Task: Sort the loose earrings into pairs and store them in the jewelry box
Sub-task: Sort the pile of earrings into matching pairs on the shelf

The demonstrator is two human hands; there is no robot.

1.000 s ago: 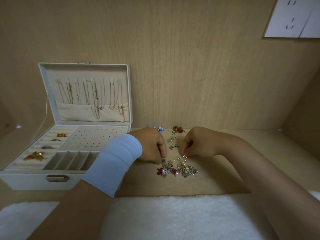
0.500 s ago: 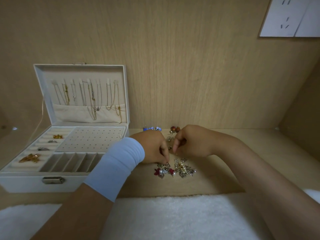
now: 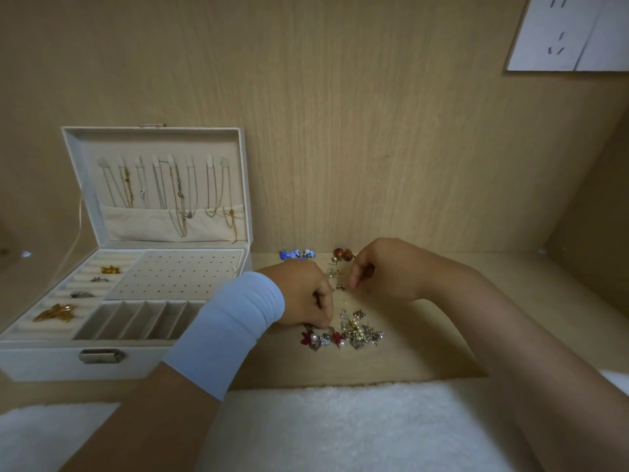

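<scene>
Since the earlier frame the right hand (image 3: 384, 270) has drawn back from the heap of loose earrings (image 3: 357, 332) toward the rear of the desk (image 3: 425, 335). The left hand (image 3: 303, 294) stays with its fingertips on the heap's left edge, beside the red flower earrings (image 3: 308, 337).

Right grip: thumb and forefinger closed narrow, as if pinching. Whether an earring is in it cannot be told. Left grip: fingers curled down, contents hidden.

The heap lies between the hands and the towel (image 3: 340, 430) – small metal hooks, pearls and glinting stones, tangled. Blue earrings (image 3: 296, 254) and red-brown bead earrings (image 3: 342, 253) sit apart at the back, probably as matched pairs awaiting storage.

The jewelry box (image 3: 41, 362) stands open at the left, just beside the left forearm. Its perforated stud panel (image 3: 177, 274) – pale and velvety – carries no earrings yet. Chains hang in the lid (image 3: 156, 137).
</scene>
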